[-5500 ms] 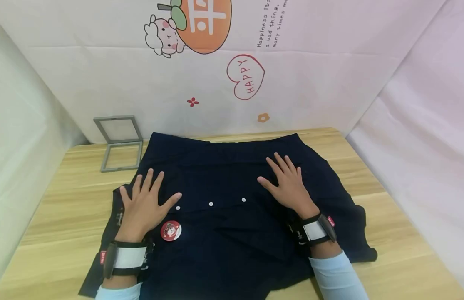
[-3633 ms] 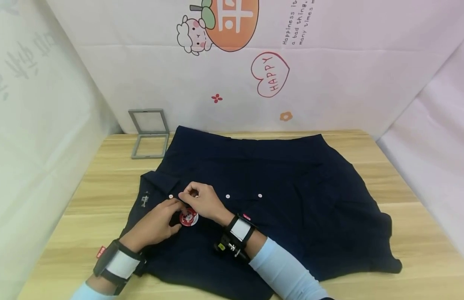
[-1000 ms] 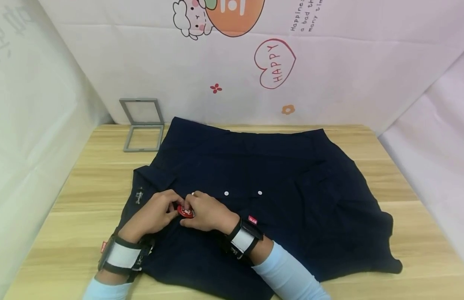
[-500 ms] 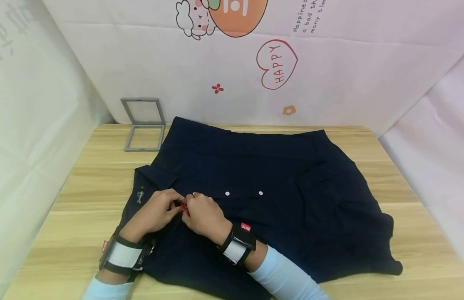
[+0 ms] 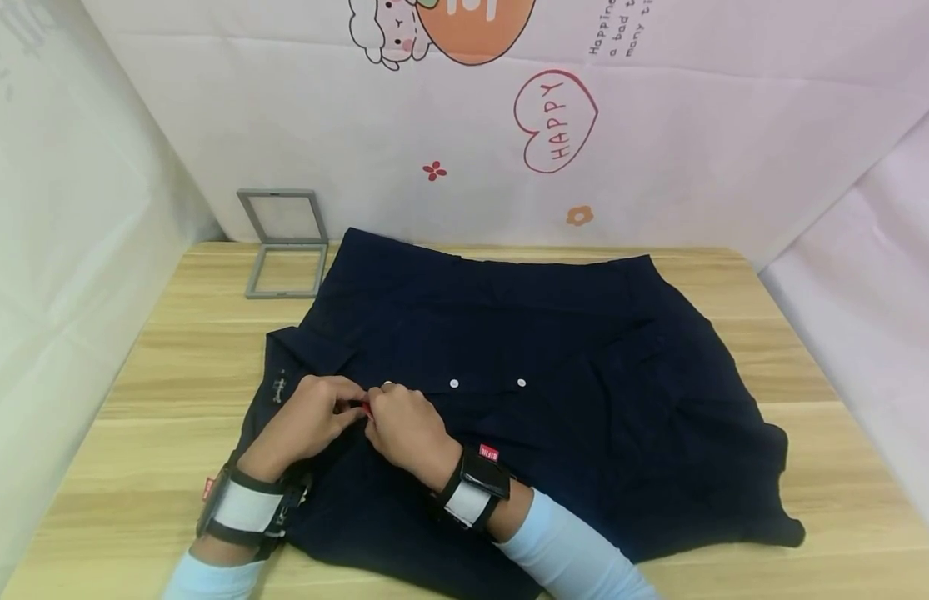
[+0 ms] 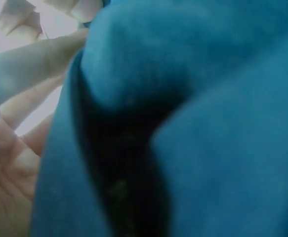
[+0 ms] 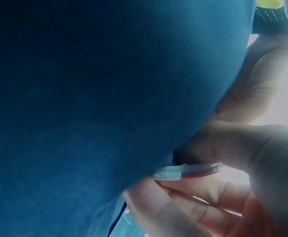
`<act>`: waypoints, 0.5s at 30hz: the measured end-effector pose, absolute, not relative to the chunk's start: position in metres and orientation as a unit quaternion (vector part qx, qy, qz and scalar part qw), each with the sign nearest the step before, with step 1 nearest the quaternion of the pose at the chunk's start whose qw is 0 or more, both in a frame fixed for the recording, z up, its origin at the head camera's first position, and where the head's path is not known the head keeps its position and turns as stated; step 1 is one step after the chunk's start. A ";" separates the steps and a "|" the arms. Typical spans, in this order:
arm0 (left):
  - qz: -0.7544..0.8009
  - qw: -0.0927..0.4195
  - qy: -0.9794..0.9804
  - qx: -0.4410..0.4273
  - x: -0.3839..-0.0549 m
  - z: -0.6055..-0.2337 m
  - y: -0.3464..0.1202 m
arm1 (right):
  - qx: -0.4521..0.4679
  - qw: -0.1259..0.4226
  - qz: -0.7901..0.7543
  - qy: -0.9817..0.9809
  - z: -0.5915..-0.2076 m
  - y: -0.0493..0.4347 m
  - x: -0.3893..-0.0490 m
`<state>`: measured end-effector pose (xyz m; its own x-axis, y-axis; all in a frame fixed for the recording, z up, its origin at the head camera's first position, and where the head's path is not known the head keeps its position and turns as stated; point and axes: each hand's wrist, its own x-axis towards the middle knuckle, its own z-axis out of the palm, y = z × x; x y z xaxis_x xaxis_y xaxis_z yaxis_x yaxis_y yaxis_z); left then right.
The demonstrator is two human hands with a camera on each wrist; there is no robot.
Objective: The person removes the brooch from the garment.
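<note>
On wood-grain desk [image 5: 134,433]: pinches navy shirt [image 5: 539,333] with left hand [image 5: 310,421]; just beside, pinches red badge [image 7: 188,172] with right hand [image 5: 412,429].

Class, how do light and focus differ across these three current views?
Head view: fairly even light, the heart print readable, the navy shirt dark with faint folds; left wrist view: the shirt badly blurred, near-black shadow in a fold, burnt-out white patches upper left; right wrist view: the shirt a blue blur, glare at the right, the edge-on badge soft.
</note>
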<state>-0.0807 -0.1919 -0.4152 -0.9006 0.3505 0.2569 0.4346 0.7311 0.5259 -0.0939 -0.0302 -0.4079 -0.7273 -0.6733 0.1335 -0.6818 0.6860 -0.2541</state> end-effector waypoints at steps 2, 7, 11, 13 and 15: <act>-0.298 0.074 -0.927 -0.215 -0.081 -0.415 -0.192 | 0.367 0.020 0.142 -0.919 -0.407 -0.031 -0.094; -0.300 0.074 -0.924 -0.226 -0.082 -0.414 -0.192 | 0.359 0.023 0.135 -0.923 -0.405 -0.031 -0.094; -0.299 0.073 -0.924 -0.228 -0.081 -0.415 -0.193 | 0.353 0.023 0.130 -0.926 -0.405 -0.031 -0.093; -0.298 0.074 -0.924 -0.228 -0.081 -0.415 -0.193 | 0.351 0.027 0.128 -0.927 -0.406 -0.031 -0.092; -0.297 0.076 -0.924 -0.229 -0.082 -0.415 -0.192 | 0.349 0.030 0.126 -0.928 -0.406 -0.031 -0.092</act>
<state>-0.0816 -0.1924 -0.4154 -0.8839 0.3773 0.2765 0.4677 0.7191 0.5140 -0.0918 -0.0315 -0.4058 -0.7545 -0.6406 0.1430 -0.6555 0.7244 -0.2134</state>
